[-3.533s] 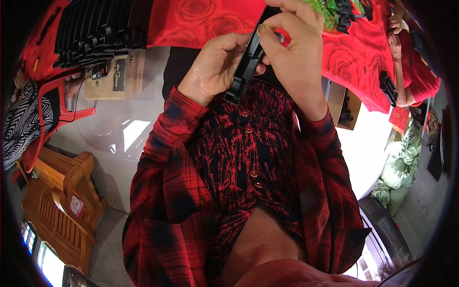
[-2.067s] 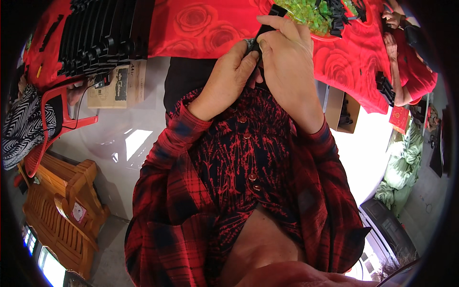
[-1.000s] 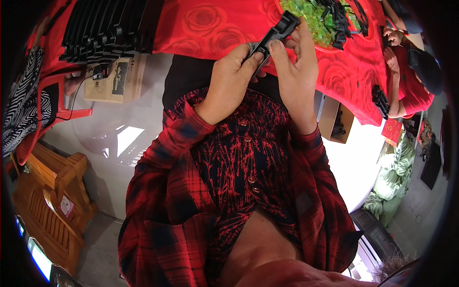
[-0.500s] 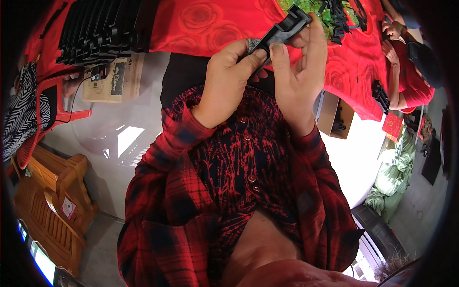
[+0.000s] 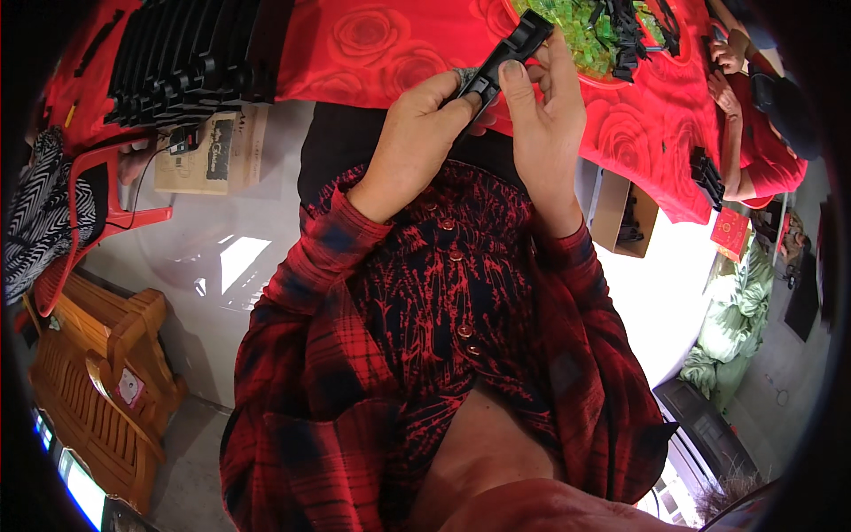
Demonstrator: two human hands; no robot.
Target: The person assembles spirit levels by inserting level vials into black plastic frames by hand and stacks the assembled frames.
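A long black plastic part (image 5: 525, 37), with a recessed, channel-like face, slants up to the right above the near edge of the red tablecloth. My left hand (image 5: 409, 146) is closed around its lower end, with the thumb lying along it. A grey speckled bit (image 5: 464, 76) shows beside the left fingers; I cannot make out what it is. Around the upper part of the piece is my right hand (image 5: 551, 133), its thumb pressed to the near face and its fingers behind, partly hidden.
Several black plastic parts (image 5: 191, 58) stand in a row at the table's left. Farther right, a red tray (image 5: 620, 82) holds green-yellow pieces and black strips. Another person's hands (image 5: 727, 97) are at the right edge. Below the table are cardboard boxes (image 5: 199, 162), with a red chair (image 5: 102, 204) leftward.
Both hands and the black plastic part have shifted slightly left. The part has tilted a little more upright, and my right thumb now rests against its face.
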